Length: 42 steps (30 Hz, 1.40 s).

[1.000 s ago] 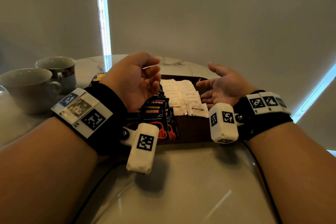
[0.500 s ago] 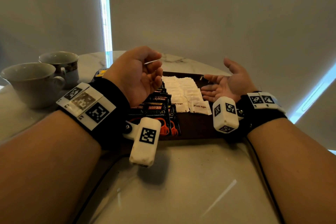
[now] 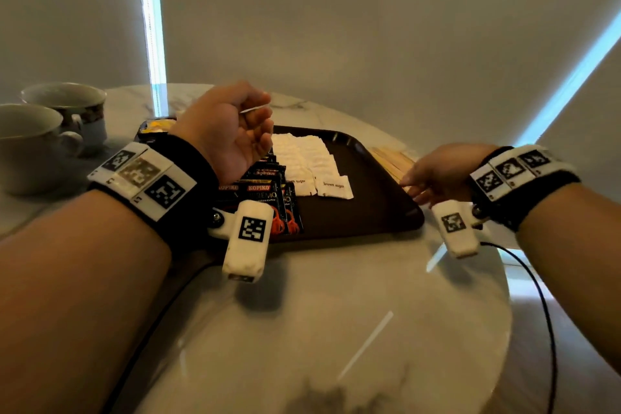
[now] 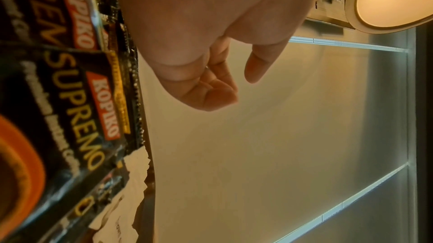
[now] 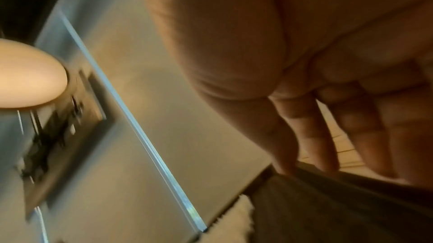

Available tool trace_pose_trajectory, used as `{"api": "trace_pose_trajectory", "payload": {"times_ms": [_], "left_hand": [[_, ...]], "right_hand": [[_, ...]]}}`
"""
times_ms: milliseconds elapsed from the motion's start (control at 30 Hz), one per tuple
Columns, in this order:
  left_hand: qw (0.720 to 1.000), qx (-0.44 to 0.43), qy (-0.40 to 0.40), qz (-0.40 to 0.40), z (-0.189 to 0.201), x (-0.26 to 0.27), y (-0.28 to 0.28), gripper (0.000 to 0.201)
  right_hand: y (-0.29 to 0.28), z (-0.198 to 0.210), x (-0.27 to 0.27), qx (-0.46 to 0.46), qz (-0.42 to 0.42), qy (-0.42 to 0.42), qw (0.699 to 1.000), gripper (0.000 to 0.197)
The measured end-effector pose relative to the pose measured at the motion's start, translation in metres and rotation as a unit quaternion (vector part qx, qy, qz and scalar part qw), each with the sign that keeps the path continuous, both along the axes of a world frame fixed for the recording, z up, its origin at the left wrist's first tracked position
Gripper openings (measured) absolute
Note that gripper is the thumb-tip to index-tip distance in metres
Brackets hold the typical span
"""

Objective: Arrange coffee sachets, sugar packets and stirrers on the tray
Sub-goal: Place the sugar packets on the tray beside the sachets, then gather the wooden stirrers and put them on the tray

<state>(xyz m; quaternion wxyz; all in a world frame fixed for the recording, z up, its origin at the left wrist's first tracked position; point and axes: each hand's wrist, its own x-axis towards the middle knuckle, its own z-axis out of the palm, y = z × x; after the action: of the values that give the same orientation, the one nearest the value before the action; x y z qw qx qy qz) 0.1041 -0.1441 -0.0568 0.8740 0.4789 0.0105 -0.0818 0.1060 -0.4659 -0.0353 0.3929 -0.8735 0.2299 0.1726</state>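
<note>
Round white marble table [image 3: 336, 312] bearing a dark brown rectangular plastic tray [image 3: 363, 212]. On the tray, a row of black Kopiko coffee sachets [image 3: 268, 198] beside a row of white paper sugar packets [image 3: 312, 161]. Pale wooden stirrers [image 3: 391, 158] on the table, just right of the tray. Left hand [image 3: 232, 134] raised over the sachets, pinching a thin white stick [image 3: 257, 107]. Right hand [image 3: 437, 175] lowered onto the stirrers, fingers extended, grasping nothing visible.

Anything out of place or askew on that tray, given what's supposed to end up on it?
The wooden stirrers lie on the table beside the tray's right edge, not on it. The nearest sugar packet sits slightly askew from its row. Nothing looks spilled or damaged.
</note>
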Motion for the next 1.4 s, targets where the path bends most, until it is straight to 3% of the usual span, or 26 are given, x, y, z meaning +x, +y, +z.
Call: {"api": "trace_pose_trajectory", "payload": {"times_ms": [133, 267, 433, 567, 700, 867, 1000, 1267, 1400], "left_hand": [[1.000, 0.001, 0.001, 0.006, -0.001, -0.004, -0.001, 0.014], [1.000, -0.005, -0.002, 0.013, 0.001, -0.008, 0.001, 0.013], [1.000, 0.002, -0.002, 0.018, 0.001, -0.006, 0.001, 0.013], [1.000, 0.003, 0.004, 0.016, 0.001, -0.001, 0.003, 0.016], [1.000, -0.004, 0.008, 0.012, 0.001, 0.002, 0.005, 0.012], [1.000, -0.001, 0.002, 0.002, 0.000, 0.005, 0.006, 0.013], [1.000, -0.004, 0.003, 0.002, -0.001, 0.007, 0.008, 0.014], [1.000, 0.002, -0.002, 0.004, 0.001, 0.003, 0.002, 0.016], [1.000, 0.005, -0.003, 0.007, 0.001, 0.002, 0.001, 0.017]], "right_hand": [[0.010, -0.005, 0.005, -0.135, 0.024, -0.025, 0.990, 0.014], [0.025, -0.005, 0.011, -0.250, 0.088, -0.013, 0.964, 0.023], [0.029, -0.006, 0.026, -0.249, 0.091, -0.015, 0.964, 0.015], [0.006, 0.008, 0.044, -0.196, 0.010, -0.071, 0.978, 0.015], [-0.011, 0.025, 0.054, -0.213, -0.055, -0.060, 0.974, 0.038], [-0.007, 0.026, 0.057, -0.239, -0.056, -0.003, 0.969, 0.060], [-0.006, 0.013, 0.067, -0.267, -0.039, 0.082, 0.959, 0.105], [0.000, -0.006, 0.091, -0.339, 0.007, 0.072, 0.938, 0.126], [0.002, -0.013, 0.099, -0.416, 0.042, 0.043, 0.908, 0.112]]}}
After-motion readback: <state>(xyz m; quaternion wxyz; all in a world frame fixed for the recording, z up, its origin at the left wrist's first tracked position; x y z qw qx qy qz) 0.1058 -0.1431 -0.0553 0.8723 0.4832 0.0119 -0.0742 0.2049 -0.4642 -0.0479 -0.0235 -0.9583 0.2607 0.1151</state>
